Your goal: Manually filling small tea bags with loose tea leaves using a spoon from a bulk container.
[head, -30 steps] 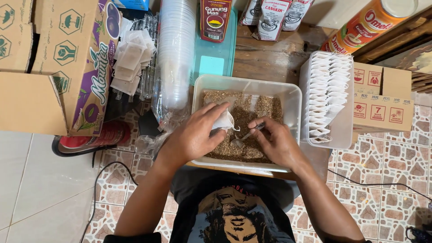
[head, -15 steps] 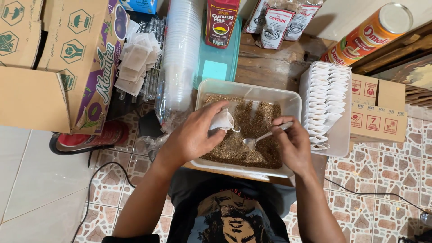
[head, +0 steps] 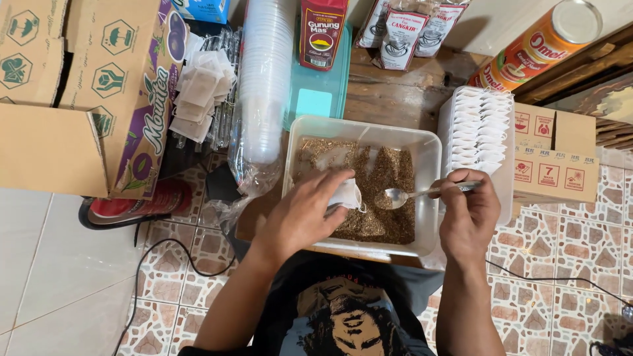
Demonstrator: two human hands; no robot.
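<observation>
left hand [head: 304, 214]: pinching a small white paper pouch [head: 345, 194]
right hand [head: 469, 212]: gripping a metal spoon [head: 395, 197]
below: clear plastic tub [head: 428, 155] of brown loose grains [head: 389, 217]

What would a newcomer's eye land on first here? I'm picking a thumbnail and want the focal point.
First, the clear plastic tub at centre, spread with loose brown granules. Over it the left hand pinches a small white filter bag, while the right hand holds a metal spoon beside it. To the right, a row of white sachets stands packed in a container.
</observation>
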